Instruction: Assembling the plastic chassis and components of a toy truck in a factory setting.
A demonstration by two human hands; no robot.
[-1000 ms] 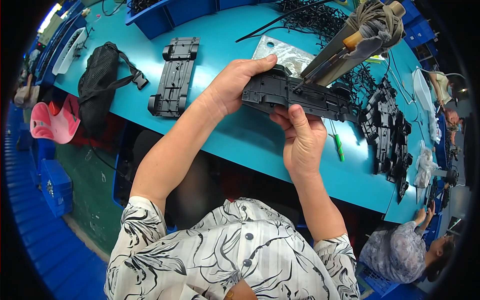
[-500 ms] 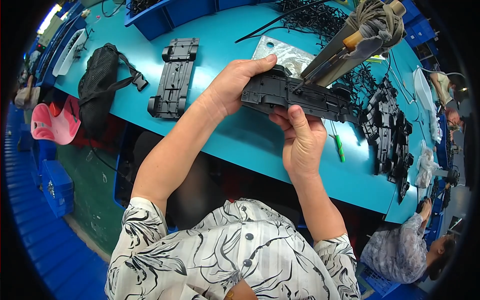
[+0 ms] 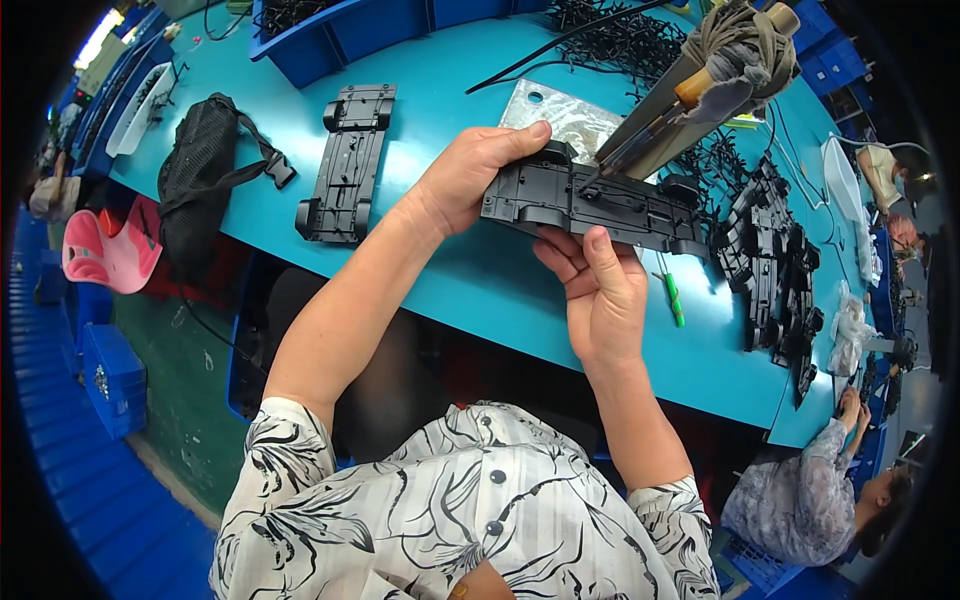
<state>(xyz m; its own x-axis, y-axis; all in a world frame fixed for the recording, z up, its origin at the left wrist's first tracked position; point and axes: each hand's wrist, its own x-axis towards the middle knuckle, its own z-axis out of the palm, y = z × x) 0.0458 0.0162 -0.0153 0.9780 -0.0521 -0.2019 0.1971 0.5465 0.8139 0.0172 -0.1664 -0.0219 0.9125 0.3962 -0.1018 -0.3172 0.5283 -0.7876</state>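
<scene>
We judge the black chassis (image 3: 640, 213), above the turquoise table (image 3: 475, 285), light, stiff, slightly slick; its long edges suit holding; our left hand (image 3: 468, 180) grasps its left end; our right hand (image 3: 607, 305) curls at its near edge, grip unclear.

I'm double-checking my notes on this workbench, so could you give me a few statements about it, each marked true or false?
1. The left hand holds one end of a long black part. True.
2. The green-handled tool lies to the left of both hands. False: the green-handled tool lies to the right of the right hand.
3. A similar loose black part lies on the blue-green table, left of the left hand. True.
4. The mesh bag with the buckled strap is pink. False: the mesh bag is black.
5. A blue bin stands on the table, beyond the hands. True.
</scene>
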